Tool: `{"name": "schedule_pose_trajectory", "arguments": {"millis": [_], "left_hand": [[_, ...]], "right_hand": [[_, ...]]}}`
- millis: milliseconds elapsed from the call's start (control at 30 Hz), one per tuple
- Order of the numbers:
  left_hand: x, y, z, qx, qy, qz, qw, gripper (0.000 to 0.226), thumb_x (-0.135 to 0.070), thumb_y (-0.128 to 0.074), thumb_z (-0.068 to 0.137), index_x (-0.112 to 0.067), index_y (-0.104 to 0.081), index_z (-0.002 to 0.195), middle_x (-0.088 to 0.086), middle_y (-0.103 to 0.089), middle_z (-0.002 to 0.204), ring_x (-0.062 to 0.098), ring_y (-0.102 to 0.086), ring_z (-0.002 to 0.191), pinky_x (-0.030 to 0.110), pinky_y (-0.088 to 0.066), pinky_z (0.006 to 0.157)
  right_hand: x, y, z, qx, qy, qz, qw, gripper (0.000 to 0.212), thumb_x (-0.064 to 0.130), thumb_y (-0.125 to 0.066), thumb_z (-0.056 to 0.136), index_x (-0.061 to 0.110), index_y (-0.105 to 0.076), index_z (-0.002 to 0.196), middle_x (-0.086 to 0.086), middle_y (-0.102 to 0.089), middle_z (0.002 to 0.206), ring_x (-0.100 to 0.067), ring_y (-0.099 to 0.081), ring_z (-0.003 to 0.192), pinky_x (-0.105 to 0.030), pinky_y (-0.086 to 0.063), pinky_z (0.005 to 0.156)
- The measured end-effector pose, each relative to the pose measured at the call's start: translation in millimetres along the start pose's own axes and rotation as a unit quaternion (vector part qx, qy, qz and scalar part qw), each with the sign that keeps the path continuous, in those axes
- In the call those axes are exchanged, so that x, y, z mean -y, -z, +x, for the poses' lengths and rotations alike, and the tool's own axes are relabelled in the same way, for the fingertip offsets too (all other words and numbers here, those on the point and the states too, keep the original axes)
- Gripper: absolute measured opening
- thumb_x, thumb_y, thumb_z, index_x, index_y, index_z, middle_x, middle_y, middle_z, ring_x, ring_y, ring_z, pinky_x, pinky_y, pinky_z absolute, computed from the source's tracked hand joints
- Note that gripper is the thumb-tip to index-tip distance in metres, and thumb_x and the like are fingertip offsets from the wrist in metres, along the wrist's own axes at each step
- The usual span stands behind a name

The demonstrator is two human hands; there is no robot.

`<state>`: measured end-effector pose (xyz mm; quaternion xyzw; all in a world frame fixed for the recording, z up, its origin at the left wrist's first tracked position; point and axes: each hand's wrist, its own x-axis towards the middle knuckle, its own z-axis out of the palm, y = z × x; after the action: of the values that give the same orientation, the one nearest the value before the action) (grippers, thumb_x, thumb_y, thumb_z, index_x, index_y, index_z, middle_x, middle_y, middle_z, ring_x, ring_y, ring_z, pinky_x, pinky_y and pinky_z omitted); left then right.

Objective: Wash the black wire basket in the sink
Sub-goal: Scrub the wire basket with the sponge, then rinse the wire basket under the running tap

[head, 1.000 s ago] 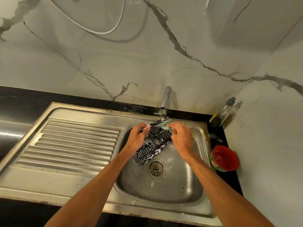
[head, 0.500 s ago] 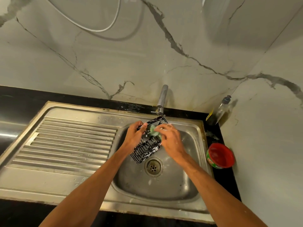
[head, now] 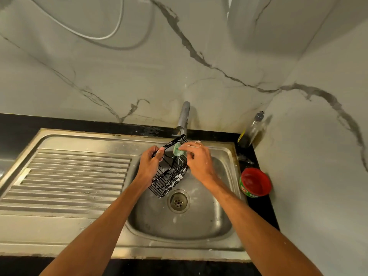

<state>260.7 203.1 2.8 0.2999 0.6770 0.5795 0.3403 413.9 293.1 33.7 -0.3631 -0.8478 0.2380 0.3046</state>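
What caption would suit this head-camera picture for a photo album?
Over a steel sink, the left hand steadies a tilted black wire basket while the right hand rubs it with a green scrub pad.

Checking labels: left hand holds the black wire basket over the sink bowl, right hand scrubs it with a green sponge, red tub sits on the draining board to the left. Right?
One slip: the red tub is not on the draining board; the head view shows it on the black counter right of the sink. The rest holds: left hand holds the black wire basket, right hand presses the green sponge to it.
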Motion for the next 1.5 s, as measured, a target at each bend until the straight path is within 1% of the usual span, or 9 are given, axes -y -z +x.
{"name": "schedule_pose_trajectory", "arguments": {"millis": [100, 267, 533, 700, 933, 1067, 1167, 1333, 1500], "left_hand": [[0, -1, -4, 0.002, 0.001, -0.012, 1.000, 0.027, -0.028, -0.056, 0.103, -0.016, -0.056, 0.079, 0.006, -0.054, 0.078, 0.017, -0.048, 0.077, 0.032, -0.041, 0.076], [-1, -8, -11, -0.001, 0.014, -0.022, 1.000, 0.026, -0.026, -0.056, 0.103, -0.017, -0.057, 0.078, 0.007, -0.055, 0.080, 0.018, -0.048, 0.079, 0.034, -0.040, 0.078], [1, -27, -17, 0.001, 0.021, -0.038, 0.999, 0.024, -0.026, -0.059, 0.101, -0.017, -0.059, 0.079, -0.001, -0.055, 0.074, 0.015, -0.048, 0.076, 0.035, -0.040, 0.079], [-10, -45, -22, 0.008, 0.025, -0.048, 0.999, 0.021, -0.022, -0.058, 0.102, -0.013, -0.060, 0.083, 0.001, -0.055, 0.075, 0.015, -0.048, 0.076, 0.033, -0.041, 0.079], [-15, -80, -27, 0.023, 0.005, -0.027, 0.999, 0.025, -0.023, -0.058, 0.103, -0.010, -0.059, 0.082, 0.001, -0.051, 0.070, 0.019, -0.044, 0.072, 0.037, -0.042, 0.076], [-17, -97, -31, 0.031, 0.002, -0.028, 0.999, 0.029, -0.022, -0.056, 0.103, -0.014, -0.056, 0.076, -0.004, -0.048, 0.066, 0.011, -0.043, 0.068, 0.030, -0.039, 0.073], [-18, -101, -34, 0.044, -0.001, -0.037, 0.998, 0.028, -0.022, -0.056, 0.103, -0.011, -0.055, 0.078, -0.003, -0.047, 0.066, 0.013, -0.041, 0.069, 0.033, -0.037, 0.075], [-18, -88, -33, 0.046, 0.000, -0.044, 0.998, 0.025, -0.020, -0.058, 0.102, -0.007, -0.058, 0.081, 0.001, -0.049, 0.068, 0.018, -0.043, 0.070, 0.039, -0.039, 0.076], [-21, -63, -26, 0.020, 0.001, -0.044, 0.999, 0.027, -0.021, -0.064, 0.099, -0.012, -0.059, 0.073, 0.006, -0.050, 0.068, 0.017, -0.042, 0.068, 0.030, -0.038, 0.069]], "right_hand": [[-22, 21, -13, -0.110, -0.106, 0.076, 0.985, 0.033, -0.008, -0.071, 0.080, 0.015, -0.077, 0.103, 0.000, -0.075, 0.104, -0.009, -0.067, 0.095, -0.025, -0.054, 0.090], [-72, 69, -49, -0.123, -0.233, 0.056, 0.963, 0.030, -0.008, -0.069, 0.080, 0.011, -0.077, 0.102, 0.000, -0.075, 0.097, -0.011, -0.068, 0.086, -0.005, -0.046, 0.075], [-131, 106, -90, -0.155, -0.360, -0.054, 0.918, 0.032, -0.004, -0.066, 0.076, 0.007, -0.077, 0.104, -0.018, -0.073, 0.106, -0.037, -0.066, 0.100, -0.041, -0.055, 0.089], [-149, 110, -102, -0.142, -0.377, -0.046, 0.914, 0.033, -0.005, -0.065, 0.079, 0.006, -0.075, 0.108, -0.018, -0.070, 0.113, -0.037, -0.065, 0.105, -0.044, -0.056, 0.091], [-152, 117, -106, -0.115, -0.363, -0.032, 0.924, 0.039, -0.004, -0.066, 0.079, 0.010, -0.073, 0.115, -0.014, -0.068, 0.119, -0.033, -0.064, 0.110, -0.043, -0.056, 0.093], [-148, 120, -107, -0.083, -0.351, -0.037, 0.932, 0.038, 0.002, -0.072, 0.082, 0.011, -0.071, 0.119, -0.012, -0.066, 0.124, -0.032, -0.061, 0.115, -0.042, -0.052, 0.099], [-141, 121, -109, -0.089, -0.334, -0.041, 0.937, 0.037, 0.000, -0.073, 0.080, 0.013, -0.072, 0.115, -0.010, -0.067, 0.121, -0.030, -0.062, 0.114, -0.042, -0.053, 0.097], [-101, 109, -87, -0.135, -0.215, -0.052, 0.966, 0.027, 0.003, -0.068, 0.086, 0.015, -0.075, 0.110, -0.002, -0.074, 0.110, -0.017, -0.069, 0.099, -0.025, -0.051, 0.088], [-48, 66, -36, -0.040, -0.076, 0.011, 0.996, 0.036, 0.029, -0.048, 0.103, 0.023, -0.057, 0.137, 0.004, -0.059, 0.139, -0.011, -0.051, 0.130, -0.036, -0.042, 0.111]]}}
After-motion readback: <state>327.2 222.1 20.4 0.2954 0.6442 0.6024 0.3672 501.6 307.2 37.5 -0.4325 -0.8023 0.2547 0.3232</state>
